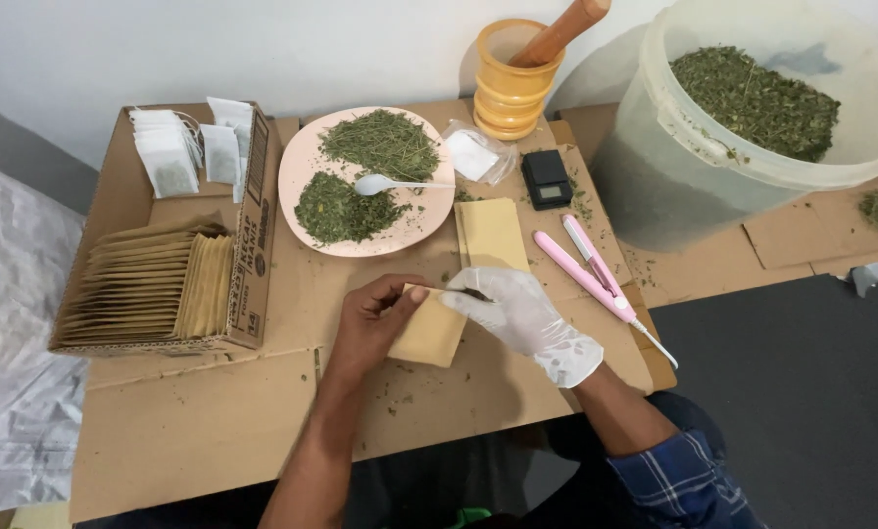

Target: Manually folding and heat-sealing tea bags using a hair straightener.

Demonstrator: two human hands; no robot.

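Here, kraft pouch [429,335] between left hand [373,325] and right hand [522,315].

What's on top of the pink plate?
On the pink plate lie two heaps of dried green herbs, one coarser, one finer, with a white spoon between them. The plate's surface under the heaps is covered.

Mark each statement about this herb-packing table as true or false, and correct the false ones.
1. Both hands hold a tan paper pouch. True.
2. The left hand wears a white glove. False: the right hand wears it; the left is bare.
3. A white spoon lies on the pink plate. True.
4. The big bucket is empty. False: it holds dried green herb.
5. The pestle stands in the yellow mortar. True.
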